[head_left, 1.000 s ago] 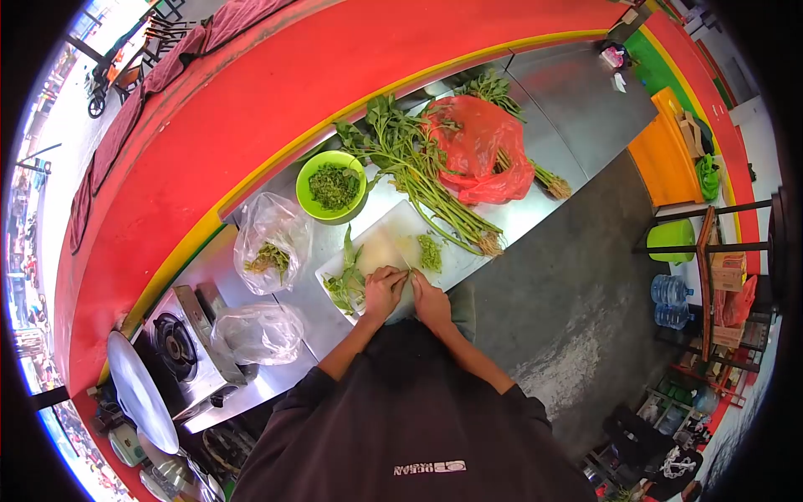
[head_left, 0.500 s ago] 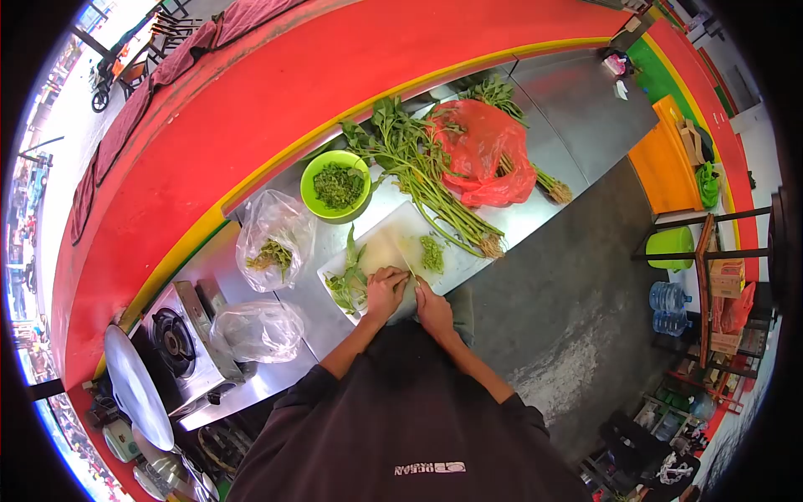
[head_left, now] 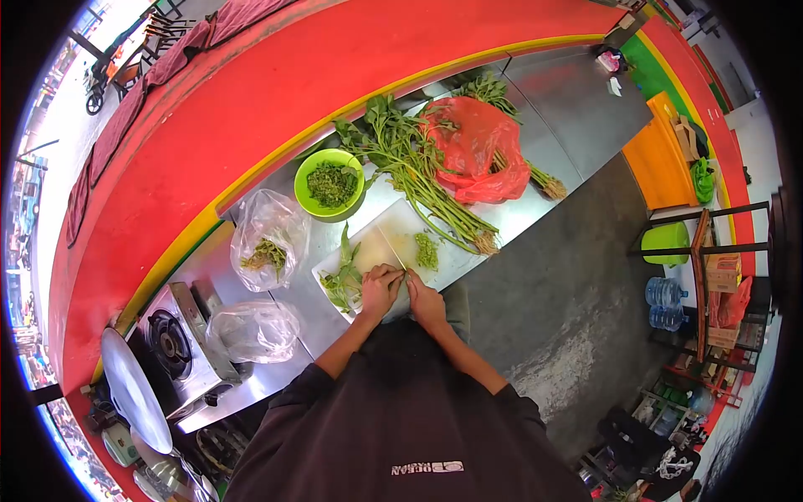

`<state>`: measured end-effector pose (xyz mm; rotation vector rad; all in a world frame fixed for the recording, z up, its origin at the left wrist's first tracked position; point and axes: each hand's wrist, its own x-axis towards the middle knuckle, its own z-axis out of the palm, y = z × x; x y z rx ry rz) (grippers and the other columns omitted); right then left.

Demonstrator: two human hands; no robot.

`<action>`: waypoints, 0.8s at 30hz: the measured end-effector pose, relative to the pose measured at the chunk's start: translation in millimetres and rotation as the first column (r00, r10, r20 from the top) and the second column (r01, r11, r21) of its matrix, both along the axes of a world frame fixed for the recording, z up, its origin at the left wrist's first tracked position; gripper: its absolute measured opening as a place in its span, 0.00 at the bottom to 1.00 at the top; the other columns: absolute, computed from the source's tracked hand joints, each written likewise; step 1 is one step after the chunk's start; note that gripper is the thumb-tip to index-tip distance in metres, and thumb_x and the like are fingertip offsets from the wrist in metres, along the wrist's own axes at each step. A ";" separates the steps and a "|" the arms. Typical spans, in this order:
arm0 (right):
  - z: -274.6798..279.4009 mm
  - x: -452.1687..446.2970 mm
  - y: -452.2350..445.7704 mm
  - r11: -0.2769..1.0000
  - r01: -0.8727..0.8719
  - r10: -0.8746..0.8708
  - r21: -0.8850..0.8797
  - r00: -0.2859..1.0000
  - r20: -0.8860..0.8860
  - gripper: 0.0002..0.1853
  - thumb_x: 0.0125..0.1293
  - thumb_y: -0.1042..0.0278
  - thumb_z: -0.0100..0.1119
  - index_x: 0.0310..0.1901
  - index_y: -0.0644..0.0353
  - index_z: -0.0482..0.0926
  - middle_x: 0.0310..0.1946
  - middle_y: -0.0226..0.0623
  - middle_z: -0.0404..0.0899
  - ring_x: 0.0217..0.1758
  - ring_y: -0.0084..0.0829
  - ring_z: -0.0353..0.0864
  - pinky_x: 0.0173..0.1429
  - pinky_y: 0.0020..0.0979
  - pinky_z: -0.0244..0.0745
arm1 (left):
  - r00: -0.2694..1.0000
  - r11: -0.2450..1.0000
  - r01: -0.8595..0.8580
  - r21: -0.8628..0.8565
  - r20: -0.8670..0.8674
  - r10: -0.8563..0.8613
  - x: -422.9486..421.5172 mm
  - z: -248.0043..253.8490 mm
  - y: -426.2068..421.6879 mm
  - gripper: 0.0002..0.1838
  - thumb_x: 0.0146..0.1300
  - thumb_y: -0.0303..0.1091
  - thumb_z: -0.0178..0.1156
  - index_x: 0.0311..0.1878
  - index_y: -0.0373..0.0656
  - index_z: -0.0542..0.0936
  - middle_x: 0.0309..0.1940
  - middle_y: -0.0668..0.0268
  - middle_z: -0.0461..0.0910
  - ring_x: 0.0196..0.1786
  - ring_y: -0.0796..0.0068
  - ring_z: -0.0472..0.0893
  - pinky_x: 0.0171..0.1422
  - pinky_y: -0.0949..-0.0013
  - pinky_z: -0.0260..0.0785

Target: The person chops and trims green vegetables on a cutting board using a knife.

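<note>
Evidently curled, the left hand (head_left: 382, 291) presses fingers-down near the board's front edge; what lies beneath its fingertips is hidden. Just beside it, the right hand (head_left: 427, 303) is closed around what seems to be the handle of a knife (head_left: 390, 244), its thin blade slanting away over the white cutting board (head_left: 408, 219). Finely cut green stems (head_left: 427, 251) sit in a small heap to the blade's right, and leafy pieces (head_left: 341, 284) lie at the board's left end. Beyond the board stands a lime-green bowl (head_left: 328, 212) with chopped leaves (head_left: 332, 184) in it. Long-stemmed greens (head_left: 418, 188) stretch across the steel worktop (head_left: 577, 100), partly beneath a red plastic bag (head_left: 477, 142). Leftward are two clear bags (head_left: 272, 219), the farther one holding plant scraps (head_left: 266, 253), then a gas stove (head_left: 199, 335).
</note>
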<state>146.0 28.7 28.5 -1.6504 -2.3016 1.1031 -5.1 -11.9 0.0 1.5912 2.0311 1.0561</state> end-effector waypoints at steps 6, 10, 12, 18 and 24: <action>6.6 7.9 4.5 0.999 -0.037 0.037 0.002 0.999 0.040 0.23 0.84 0.46 0.43 0.73 0.38 0.72 0.31 0.56 0.86 0.36 0.64 0.87 0.43 0.62 0.81 | 0.999 0.999 0.023 0.025 -0.022 -0.023 -0.5 -0.8 -2.7 0.10 0.63 0.30 0.71 0.48 0.49 0.92 0.39 0.70 0.83 0.46 0.65 0.82 0.51 0.58 0.69; 6.1 21.0 0.3 0.999 0.042 -0.042 0.018 0.999 -0.001 0.21 0.84 0.49 0.45 0.72 0.39 0.74 0.32 0.57 0.86 0.36 0.65 0.86 0.43 0.64 0.78 | 0.999 1.000 0.025 0.010 -0.040 -0.025 0.5 1.9 -1.9 0.10 0.64 0.31 0.71 0.47 0.51 0.93 0.39 0.70 0.83 0.46 0.65 0.82 0.51 0.58 0.69; 3.1 24.6 1.0 0.995 0.101 -0.101 0.023 0.995 -0.015 0.21 0.84 0.50 0.45 0.71 0.39 0.75 0.33 0.59 0.86 0.38 0.66 0.85 0.45 0.65 0.78 | 0.998 1.000 0.023 -0.015 -0.054 -0.024 2.4 0.5 -0.3 0.10 0.63 0.32 0.71 0.47 0.53 0.93 0.38 0.70 0.83 0.46 0.66 0.82 0.51 0.58 0.68; 9.3 22.3 0.4 0.991 0.128 -0.132 -0.047 0.987 -0.089 0.22 0.84 0.49 0.45 0.72 0.41 0.74 0.35 0.60 0.86 0.40 0.66 0.86 0.47 0.64 0.79 | 0.996 0.999 0.031 -0.029 -0.077 -0.033 3.4 2.5 11.0 0.09 0.65 0.34 0.71 0.46 0.55 0.93 0.37 0.74 0.84 0.45 0.69 0.82 0.52 0.60 0.67; 8.0 24.8 -8.1 0.987 0.136 -0.143 -0.086 0.986 -0.084 0.22 0.84 0.49 0.45 0.72 0.41 0.74 0.35 0.60 0.86 0.40 0.67 0.86 0.46 0.63 0.79 | 0.998 0.998 0.046 -0.046 -0.048 -0.048 2.8 4.8 11.0 0.09 0.65 0.33 0.72 0.47 0.51 0.92 0.38 0.71 0.86 0.46 0.66 0.83 0.52 0.58 0.69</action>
